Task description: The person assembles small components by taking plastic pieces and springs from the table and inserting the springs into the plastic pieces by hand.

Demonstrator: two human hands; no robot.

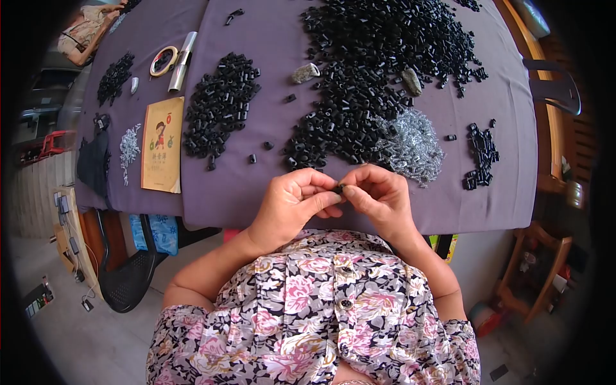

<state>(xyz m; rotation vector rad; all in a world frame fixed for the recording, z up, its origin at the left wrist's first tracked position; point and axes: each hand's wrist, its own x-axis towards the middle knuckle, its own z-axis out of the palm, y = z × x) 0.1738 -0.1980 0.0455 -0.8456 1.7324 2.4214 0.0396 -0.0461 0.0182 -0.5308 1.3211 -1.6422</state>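
Observation:
My left hand [300, 200] and my right hand [378, 196] meet at the table's front edge. Between their fingertips is a small black piece [338, 189], pinched from both sides; its details are too small to make out. Just beyond my hands lies a large pile of black pieces [356, 96]. A heap of small clear pieces [414, 149] touches that pile's right front side, beyond my right hand. To the left is a second pile of black pieces [221, 106]. A smaller black group [482, 156] lies at the right.
A yellow booklet [162, 146], a tape roll [163, 61] and a silvery roll [183, 62] lie on the purple cloth [276, 58]. Two greyish lumps rest by the large pile. At the far left edge another person's arm [106, 29] shows. A black chair [130, 282] stands front left.

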